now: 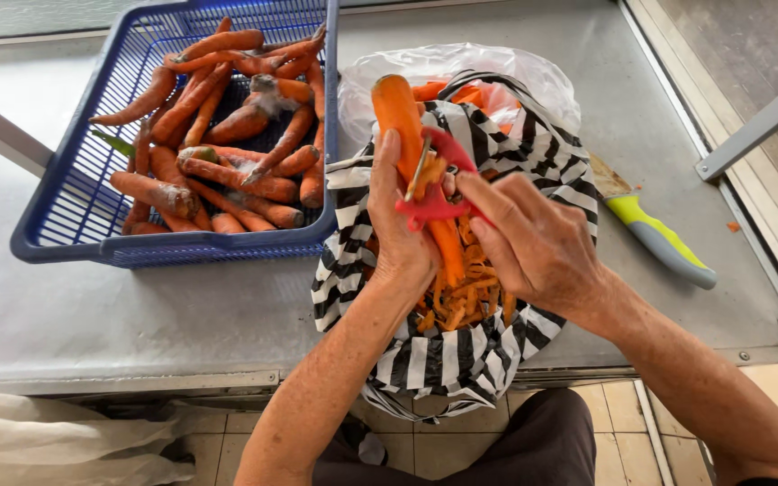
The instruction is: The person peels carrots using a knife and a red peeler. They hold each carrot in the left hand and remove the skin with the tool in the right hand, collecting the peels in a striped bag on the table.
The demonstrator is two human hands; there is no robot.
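Carrot (398,112) upright, tip away, gripped in left hand (398,225); right hand (533,243) clamped on red peeler (434,193), over striped bag (443,351) near table (182,315) edge.

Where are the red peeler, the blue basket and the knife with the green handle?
red peeler (434,202), head view, on its red body.
blue basket (173,248), head view, on its near rim.
knife (646,225), head view, on its green handle.

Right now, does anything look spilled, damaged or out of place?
Little stands out. A small orange scrap lies apart on the frame right of the table, and some carrots in the blue basket show whitish patches.
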